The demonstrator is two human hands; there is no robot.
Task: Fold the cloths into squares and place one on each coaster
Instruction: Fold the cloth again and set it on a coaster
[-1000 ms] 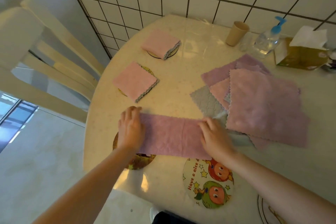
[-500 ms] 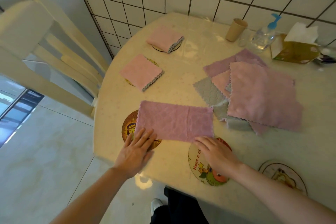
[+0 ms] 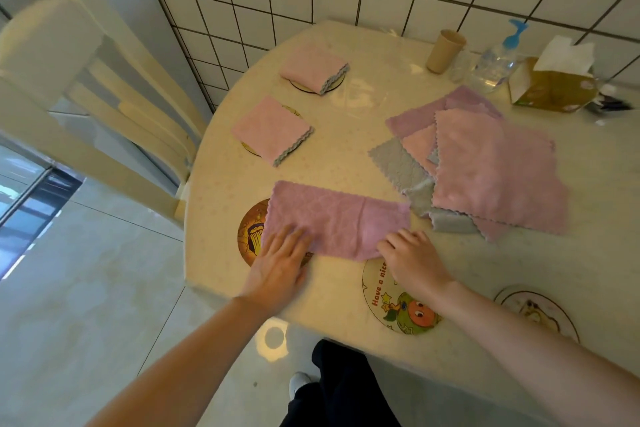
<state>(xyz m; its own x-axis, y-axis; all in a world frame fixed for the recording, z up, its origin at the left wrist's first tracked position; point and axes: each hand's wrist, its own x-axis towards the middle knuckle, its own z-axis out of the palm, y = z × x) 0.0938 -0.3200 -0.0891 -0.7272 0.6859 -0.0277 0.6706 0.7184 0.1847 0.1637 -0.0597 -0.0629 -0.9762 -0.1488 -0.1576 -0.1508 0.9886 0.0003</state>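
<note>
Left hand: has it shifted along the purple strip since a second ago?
Yes. The left hand has come off the strip's left end to its near edge, beside the brown round coaster.

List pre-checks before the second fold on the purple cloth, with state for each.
1. Purple cloth folded once, lying flat as a strip: ok.
2. Left hand on its near left corner: ok.
3. Right hand at its near right corner: ok; grip cannot tell.
4. Brown coaster free of a square: ok, strip only overlaps it.
5. Unfolded pile apart from strip: not ok, touches its right end.
</note>
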